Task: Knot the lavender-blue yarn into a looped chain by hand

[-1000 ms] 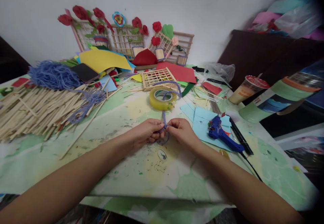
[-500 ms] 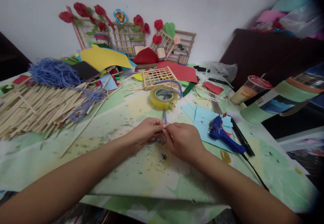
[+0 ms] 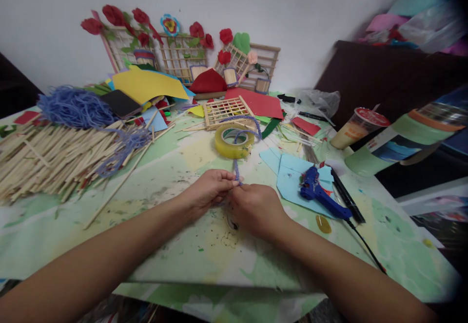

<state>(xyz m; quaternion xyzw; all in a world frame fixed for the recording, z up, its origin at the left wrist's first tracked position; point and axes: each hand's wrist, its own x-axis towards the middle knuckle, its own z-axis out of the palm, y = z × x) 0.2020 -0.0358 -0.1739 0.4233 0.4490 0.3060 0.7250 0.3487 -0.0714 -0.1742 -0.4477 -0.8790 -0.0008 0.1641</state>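
A braided purple yarn cord [image 3: 237, 169] runs from between my hands up over a roll of yellow tape [image 3: 223, 147] and loops behind it. My left hand [image 3: 210, 189] is closed, pinching the cord between thumb and forefinger. Right beside it, my right hand [image 3: 256, 208] is closed on the cord's near end, its knuckles upward and most fingertips hidden. Just beyond the tape lies a small wooden lattice [image 3: 228, 111]. Below my hands a small round object [image 3: 232, 223] is partly covered by my right hand.
Wooden sticks [image 3: 54, 162] and purple yarn [image 3: 75, 106] lie left. A blue glue gun [image 3: 321, 199] rests on light blue paper [image 3: 287, 186] at right, near a cup [image 3: 360, 127] and a green bottle [image 3: 402, 140]. Lattices with paper flowers [image 3: 183, 57] lean on the wall.
My right hand has shifted slightly left and turned more knuckles-up, closer against my left hand. The whole view has moved a little.
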